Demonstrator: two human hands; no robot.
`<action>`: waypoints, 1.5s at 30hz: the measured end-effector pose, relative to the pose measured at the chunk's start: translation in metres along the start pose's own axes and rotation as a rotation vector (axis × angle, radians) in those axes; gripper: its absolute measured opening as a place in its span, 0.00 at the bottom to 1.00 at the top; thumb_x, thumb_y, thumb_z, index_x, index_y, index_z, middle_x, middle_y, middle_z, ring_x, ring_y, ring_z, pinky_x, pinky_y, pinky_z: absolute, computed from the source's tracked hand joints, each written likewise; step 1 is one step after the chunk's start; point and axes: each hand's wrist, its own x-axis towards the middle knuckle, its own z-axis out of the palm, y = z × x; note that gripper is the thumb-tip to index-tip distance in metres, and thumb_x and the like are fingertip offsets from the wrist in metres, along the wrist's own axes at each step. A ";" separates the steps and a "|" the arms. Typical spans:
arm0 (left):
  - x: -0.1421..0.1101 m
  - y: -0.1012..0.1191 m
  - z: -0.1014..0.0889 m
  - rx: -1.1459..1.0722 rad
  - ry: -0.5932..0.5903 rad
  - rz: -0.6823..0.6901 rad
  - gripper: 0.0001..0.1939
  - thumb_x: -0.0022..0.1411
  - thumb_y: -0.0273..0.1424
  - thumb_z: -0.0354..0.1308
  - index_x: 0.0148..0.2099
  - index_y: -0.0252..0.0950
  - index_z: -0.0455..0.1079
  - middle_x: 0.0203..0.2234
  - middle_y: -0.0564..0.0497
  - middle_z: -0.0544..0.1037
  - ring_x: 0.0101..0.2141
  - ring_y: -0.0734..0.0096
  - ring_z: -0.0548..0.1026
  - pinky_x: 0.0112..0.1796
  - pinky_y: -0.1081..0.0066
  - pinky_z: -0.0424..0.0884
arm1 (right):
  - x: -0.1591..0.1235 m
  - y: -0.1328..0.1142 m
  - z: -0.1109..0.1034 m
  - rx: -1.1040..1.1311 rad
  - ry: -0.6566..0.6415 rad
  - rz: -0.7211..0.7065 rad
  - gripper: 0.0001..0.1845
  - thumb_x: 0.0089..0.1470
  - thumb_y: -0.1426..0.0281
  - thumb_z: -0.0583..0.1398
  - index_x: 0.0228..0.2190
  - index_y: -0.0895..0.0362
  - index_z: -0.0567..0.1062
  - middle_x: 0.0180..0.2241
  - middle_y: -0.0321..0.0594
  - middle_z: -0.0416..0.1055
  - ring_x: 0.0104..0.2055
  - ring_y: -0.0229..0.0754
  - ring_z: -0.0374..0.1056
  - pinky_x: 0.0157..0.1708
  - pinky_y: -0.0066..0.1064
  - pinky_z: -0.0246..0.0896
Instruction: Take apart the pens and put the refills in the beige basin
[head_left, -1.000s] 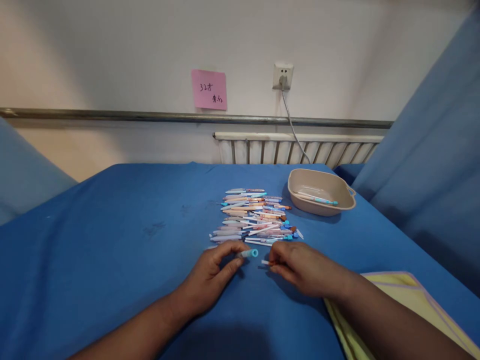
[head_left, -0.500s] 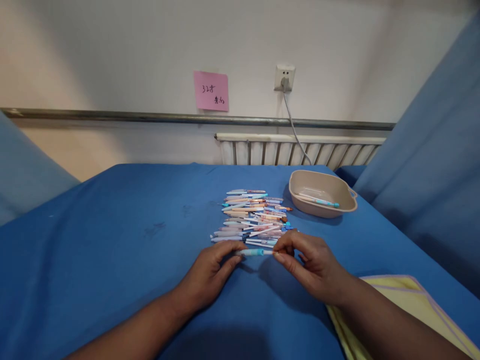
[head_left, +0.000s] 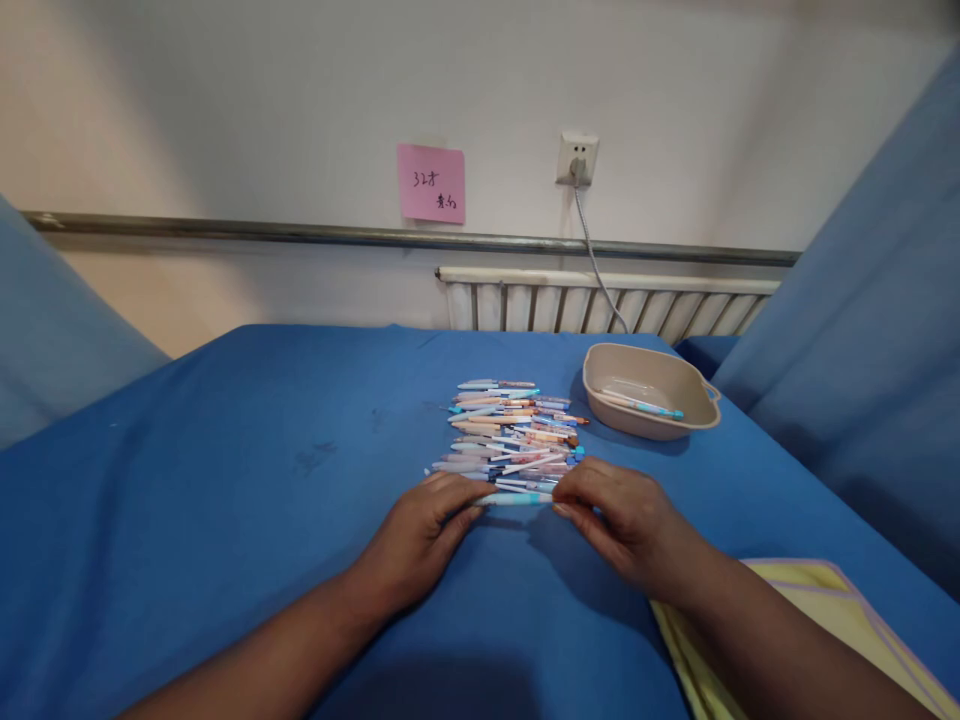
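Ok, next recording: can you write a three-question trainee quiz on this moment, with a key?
1. Multiple choice. Where is the pink note?
(a) on the radiator
(b) on the wall
(c) on a curtain
2. True or false: the left hand is holding the yellow cloth.
3. Open: what container stands to the right of the pile of pens, and what lies in it?

Key
1. b.
2. False; it holds one end of a light blue pen, with the right hand at the other end.
3. A tan basin; slim, pen-like items, count unclear.
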 end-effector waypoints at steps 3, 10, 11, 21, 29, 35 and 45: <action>0.001 0.001 0.001 -0.049 -0.017 -0.020 0.12 0.65 0.30 0.52 0.49 0.42 0.71 0.40 0.52 0.77 0.42 0.68 0.73 0.47 0.71 0.65 | 0.001 0.002 0.001 0.082 0.033 0.032 0.04 0.59 0.72 0.55 0.34 0.55 0.70 0.30 0.37 0.70 0.32 0.37 0.65 0.33 0.27 0.57; 0.002 0.004 0.005 -0.323 -0.070 -0.154 0.12 0.64 0.32 0.53 0.48 0.41 0.72 0.45 0.52 0.77 0.45 0.66 0.73 0.49 0.70 0.65 | 0.002 0.008 0.006 0.203 0.145 0.136 0.04 0.57 0.70 0.57 0.32 0.56 0.71 0.24 0.33 0.66 0.27 0.35 0.62 0.28 0.25 0.56; 0.002 0.004 0.005 -0.347 -0.068 -0.169 0.12 0.64 0.33 0.54 0.48 0.40 0.72 0.45 0.52 0.77 0.45 0.65 0.73 0.49 0.69 0.65 | 0.002 0.008 0.007 0.197 0.146 0.121 0.03 0.57 0.71 0.57 0.32 0.56 0.71 0.25 0.34 0.67 0.27 0.35 0.62 0.29 0.25 0.57; 0.003 0.004 0.003 -0.372 -0.100 -0.178 0.12 0.64 0.32 0.53 0.48 0.40 0.73 0.44 0.52 0.78 0.45 0.65 0.73 0.48 0.67 0.66 | 0.001 0.010 0.005 0.082 0.115 0.018 0.04 0.58 0.73 0.55 0.34 0.55 0.71 0.30 0.38 0.71 0.31 0.37 0.65 0.31 0.27 0.59; 0.001 0.004 0.001 -0.103 -0.042 -0.063 0.14 0.65 0.33 0.51 0.49 0.42 0.72 0.40 0.51 0.78 0.42 0.66 0.74 0.46 0.70 0.67 | 0.001 0.008 0.002 0.042 0.052 0.048 0.05 0.59 0.70 0.56 0.33 0.55 0.71 0.29 0.36 0.72 0.30 0.36 0.66 0.30 0.26 0.58; 0.002 0.003 0.003 -0.264 -0.041 -0.132 0.13 0.64 0.34 0.52 0.49 0.40 0.73 0.44 0.50 0.78 0.44 0.64 0.74 0.47 0.68 0.67 | 0.002 0.008 0.004 0.080 0.112 0.046 0.03 0.57 0.72 0.56 0.34 0.55 0.71 0.28 0.37 0.69 0.29 0.37 0.65 0.29 0.26 0.58; 0.002 0.006 0.002 -0.205 -0.070 -0.016 0.13 0.65 0.32 0.50 0.48 0.42 0.73 0.42 0.51 0.78 0.43 0.66 0.73 0.46 0.70 0.66 | -0.001 0.008 0.006 0.010 0.001 -0.018 0.04 0.58 0.70 0.57 0.35 0.54 0.71 0.31 0.39 0.72 0.33 0.38 0.67 0.33 0.28 0.60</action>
